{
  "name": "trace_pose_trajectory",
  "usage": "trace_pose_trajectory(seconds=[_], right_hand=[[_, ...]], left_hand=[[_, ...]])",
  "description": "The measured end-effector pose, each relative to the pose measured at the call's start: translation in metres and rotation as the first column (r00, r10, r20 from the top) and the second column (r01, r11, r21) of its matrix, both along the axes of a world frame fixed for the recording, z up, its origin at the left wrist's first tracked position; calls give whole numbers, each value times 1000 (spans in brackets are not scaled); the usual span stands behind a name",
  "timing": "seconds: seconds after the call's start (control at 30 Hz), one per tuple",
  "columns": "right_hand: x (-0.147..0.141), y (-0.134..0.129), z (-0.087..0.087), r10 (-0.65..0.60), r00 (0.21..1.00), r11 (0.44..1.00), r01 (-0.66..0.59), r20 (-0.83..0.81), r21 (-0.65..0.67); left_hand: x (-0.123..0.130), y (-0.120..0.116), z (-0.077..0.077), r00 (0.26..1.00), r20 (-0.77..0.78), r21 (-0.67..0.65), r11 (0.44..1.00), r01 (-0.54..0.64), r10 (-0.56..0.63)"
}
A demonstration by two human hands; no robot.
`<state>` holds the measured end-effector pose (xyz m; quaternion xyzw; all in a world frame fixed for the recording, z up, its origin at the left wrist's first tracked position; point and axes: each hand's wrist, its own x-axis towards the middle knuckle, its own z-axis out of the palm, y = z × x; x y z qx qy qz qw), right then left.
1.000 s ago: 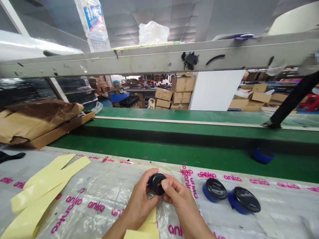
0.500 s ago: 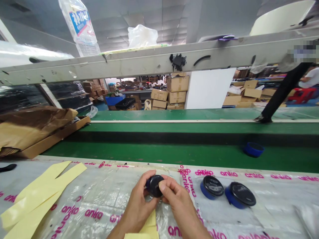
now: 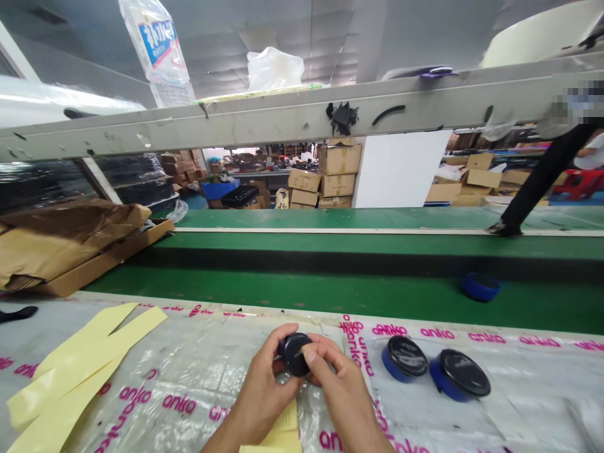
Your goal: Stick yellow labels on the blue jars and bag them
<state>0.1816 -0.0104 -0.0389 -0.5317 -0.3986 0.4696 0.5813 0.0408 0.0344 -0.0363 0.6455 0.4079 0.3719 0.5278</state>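
Cupped around a small round piece with a glossy black top [image 3: 296, 357] is my left hand [image 3: 264, 377], its fingers and thumb at the far and left sides. My right hand [image 3: 333, 371] grips the same piece at its right edge, thumb and bent fingertips on the black face. Whether a smaller part is pinched between them I cannot tell. To the right on the plastic-covered tabletop lie a blue round piece with a black top [image 3: 404, 357] and a larger one [image 3: 460, 374]. Yellow paper strips [image 3: 283, 425] lie under my wrists.
Longer yellow strips [image 3: 85, 371] lie at the left, near a cardboard tray [image 3: 99, 267] with brown paper. Beyond the table edge runs a green conveyor belt [image 3: 292, 289], carrying a blue round piece [image 3: 481, 287]. A metal beam [image 3: 255, 119] crosses above, with a bottle [image 3: 160, 53] on it.
The view has shifted slightly, so the surroundings sit a little further right. Both hands keep nearly the same hold on the round piece.
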Motion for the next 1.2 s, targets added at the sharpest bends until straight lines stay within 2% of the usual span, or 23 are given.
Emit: trace_pose_trajectory(seconds=[0.17, 0.5, 0.83, 1.1, 1.2], right_hand=[[-1, 0, -1, -30, 999, 1000, 30, 21, -3], [-5, -5, 11, -123, 992, 992, 123, 29, -3], [-3, -6, 7, -124, 982, 992, 121, 141, 31], [-6, -6, 4, -126, 984, 992, 123, 125, 29], [-6, -4, 3, -162, 984, 987, 162, 73, -2]], left_hand=[[1, -1, 2, 1000, 20, -34, 999, 6, -5], [1, 0, 0, 999, 32, -33, 999, 38, -37], [1, -1, 2, 998, -13, 35, 998, 60, -59], [2, -3, 2, 999, 0, 23, 999, 45, -45], [0, -4, 0, 998, 17, 7, 998, 65, -65]])
